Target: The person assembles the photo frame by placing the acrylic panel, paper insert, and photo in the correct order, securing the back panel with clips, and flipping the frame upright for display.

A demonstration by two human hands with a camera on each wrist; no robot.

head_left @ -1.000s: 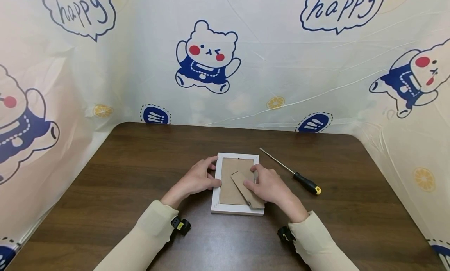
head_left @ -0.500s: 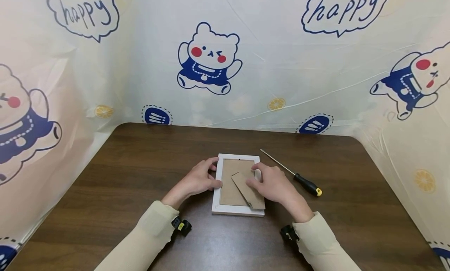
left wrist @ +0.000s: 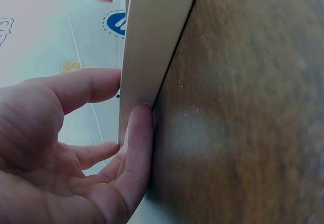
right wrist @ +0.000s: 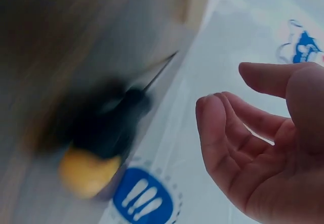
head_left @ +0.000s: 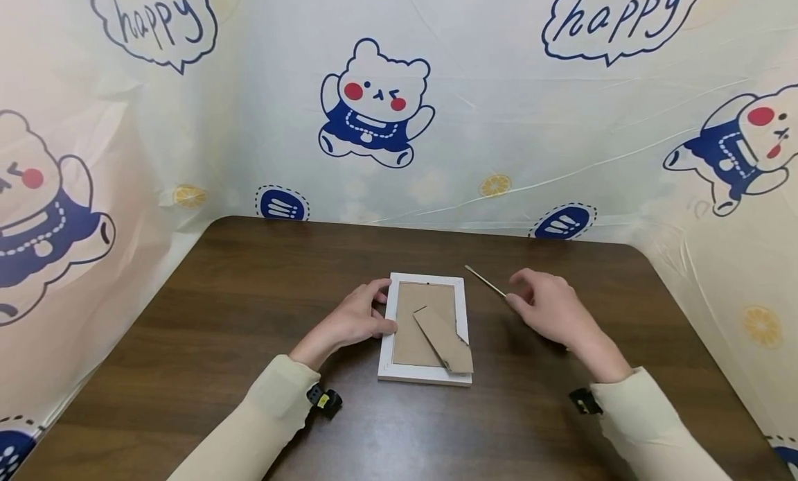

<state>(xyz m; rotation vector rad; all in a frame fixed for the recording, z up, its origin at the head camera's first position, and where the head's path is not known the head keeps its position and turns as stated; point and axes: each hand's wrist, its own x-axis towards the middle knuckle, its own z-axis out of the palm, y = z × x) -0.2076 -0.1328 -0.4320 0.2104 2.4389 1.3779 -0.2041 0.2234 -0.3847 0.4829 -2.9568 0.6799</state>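
Note:
A white picture frame [head_left: 424, 374] lies face down on the table, its brown backing board [head_left: 430, 295] showing. The board's stand flap [head_left: 444, 341] sits at a slant over the lower right. My left hand [head_left: 354, 316] holds the frame's left side, thumb over the border and fingers along the edge, as the left wrist view also shows. My right hand [head_left: 556, 311] hovers over a screwdriver [head_left: 486, 282], fingers loosely bent with nothing between them. In the head view it hides most of the handle. The right wrist view shows the black handle [right wrist: 109, 125] with a yellow end, apart from the fingers.
The dark wooden table [head_left: 262, 280] reaches back to a pale curtain [head_left: 474, 72] printed with cartoon bears. Black wrist cameras [head_left: 324, 400] sit at both sleeve cuffs.
My right hand has let go of the stand flap and moved right, over the screwdriver. The flap stays slanted on the frame. My left hand keeps its hold.

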